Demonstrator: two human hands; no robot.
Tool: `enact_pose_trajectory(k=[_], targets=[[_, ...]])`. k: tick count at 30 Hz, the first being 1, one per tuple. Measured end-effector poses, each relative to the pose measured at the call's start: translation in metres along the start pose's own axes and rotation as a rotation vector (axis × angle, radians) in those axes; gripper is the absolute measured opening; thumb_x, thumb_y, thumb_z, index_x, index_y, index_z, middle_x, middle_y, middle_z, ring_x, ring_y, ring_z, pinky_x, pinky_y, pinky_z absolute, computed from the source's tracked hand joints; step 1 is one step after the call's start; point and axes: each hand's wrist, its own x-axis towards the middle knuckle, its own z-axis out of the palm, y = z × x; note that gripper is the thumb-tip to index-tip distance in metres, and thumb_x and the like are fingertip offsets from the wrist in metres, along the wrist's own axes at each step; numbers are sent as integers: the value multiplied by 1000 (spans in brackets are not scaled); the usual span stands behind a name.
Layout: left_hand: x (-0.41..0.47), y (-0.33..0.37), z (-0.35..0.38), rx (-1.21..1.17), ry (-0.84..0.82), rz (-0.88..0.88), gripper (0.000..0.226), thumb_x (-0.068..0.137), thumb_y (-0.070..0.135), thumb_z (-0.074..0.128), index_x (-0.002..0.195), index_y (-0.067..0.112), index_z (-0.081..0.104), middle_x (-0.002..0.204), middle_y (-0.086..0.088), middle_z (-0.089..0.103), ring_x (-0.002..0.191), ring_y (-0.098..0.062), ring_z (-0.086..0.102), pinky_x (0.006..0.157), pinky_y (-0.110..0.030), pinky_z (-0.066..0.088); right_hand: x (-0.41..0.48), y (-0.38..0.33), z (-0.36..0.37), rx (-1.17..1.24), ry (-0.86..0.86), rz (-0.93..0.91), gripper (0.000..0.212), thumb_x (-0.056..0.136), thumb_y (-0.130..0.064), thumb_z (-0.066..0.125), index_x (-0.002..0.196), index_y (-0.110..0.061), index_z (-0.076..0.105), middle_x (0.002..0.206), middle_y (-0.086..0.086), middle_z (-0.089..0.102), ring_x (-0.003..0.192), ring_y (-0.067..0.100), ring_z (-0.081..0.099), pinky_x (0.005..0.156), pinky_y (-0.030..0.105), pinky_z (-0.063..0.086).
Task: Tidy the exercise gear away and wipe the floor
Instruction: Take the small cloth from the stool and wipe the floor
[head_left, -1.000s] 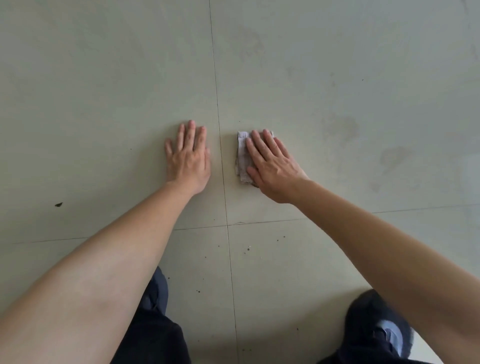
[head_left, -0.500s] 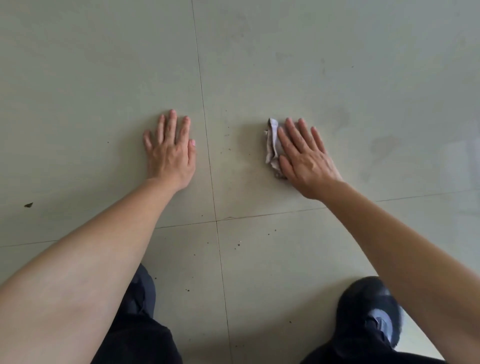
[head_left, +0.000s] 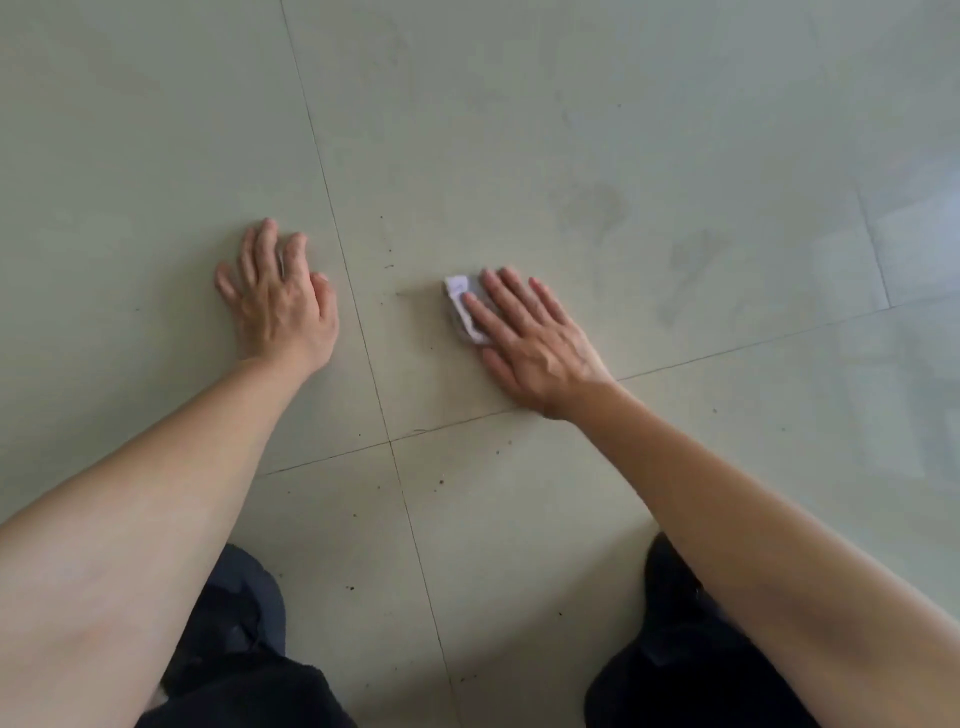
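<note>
Wiping | my right hand (head_left: 530, 338) flat, fingers spread, pressing cloth (head_left: 464, 306) at centre frame | left hand (head_left: 280, 301) splayed, bracing on floor (head_left: 519, 130) | I'd press evenly toward smudges (head_left: 597, 208) upper right.

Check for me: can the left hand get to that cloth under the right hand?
Probably yes. The left hand lies flat on bare floor beside the cloth, nothing between; only the right hand covers it.

Bare forearms (head_left: 156, 519), dark trousers (head_left: 249, 675), black shoe (head_left: 675, 587)

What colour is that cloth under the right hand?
Pale grey-white cloth, seen in the head view.
</note>
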Motion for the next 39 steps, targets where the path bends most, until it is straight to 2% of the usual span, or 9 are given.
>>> enact_pose_trajectory(k=[5,8,15,18,24,26,28,35,39], targets=[[2,-2,-2,-18,-23,21,51,91,30,35,134,6,45,152,-22,32,139,-39,29,105,-58,24,-6,86,-27,88,66,711,61,103,-41,29,158,-19,16,165,12,10,152,29,4,123,44,6],[4,-2,-3,-22,-29,22,49,92,29,38,135,6,45,152,-22,32,139,-38,28,104,-58,25,16,56,-22,196,119,903,61,103,-39,28,158,-16,13,164,17,5,151,34,-1,123,44,2],[22,-8,-13,-20,-2,-41,45,95,17,44,139,8,44,156,-16,30,141,-36,28,103,-55,26,40,-72,3,137,-90,-128,57,105,-40,31,157,-20,20,163,15,13,152,33,3,123,46,5],[28,-16,-16,-27,-43,-12,50,91,10,48,140,10,45,155,-14,34,140,-33,31,102,-53,28,64,-30,-3,45,-79,-283,54,105,-40,33,155,-19,29,161,12,25,150,30,17,123,44,10],[34,-26,-22,-61,2,2,55,79,12,43,132,15,57,145,-7,51,130,-31,46,98,-47,34,101,78,-33,182,87,759,58,103,-39,28,158,-21,17,165,11,9,152,30,3,123,41,2],[36,-27,-24,-89,29,-8,58,76,14,38,129,17,61,142,-5,55,127,-30,50,98,-45,34,113,64,-31,200,115,914,58,103,-36,28,157,-20,17,164,15,8,151,34,2,123,43,3],[38,-30,-24,-120,55,-24,57,75,12,37,125,18,64,138,-3,59,124,-29,53,97,-42,36,126,25,-20,142,144,792,58,100,-33,27,156,-18,21,162,19,14,149,39,8,121,48,9],[56,-28,-35,-188,145,-99,47,76,9,38,108,15,72,113,-8,72,99,-38,59,84,-39,46,134,-78,7,81,-67,-260,53,102,-33,42,153,-22,33,161,13,25,150,33,16,123,44,7],[56,-30,-31,-170,151,-74,45,78,7,37,106,12,72,109,-9,72,97,-37,59,81,-39,46,167,10,-13,86,0,16,53,104,-29,35,155,-22,26,162,12,22,150,31,16,122,45,7]])
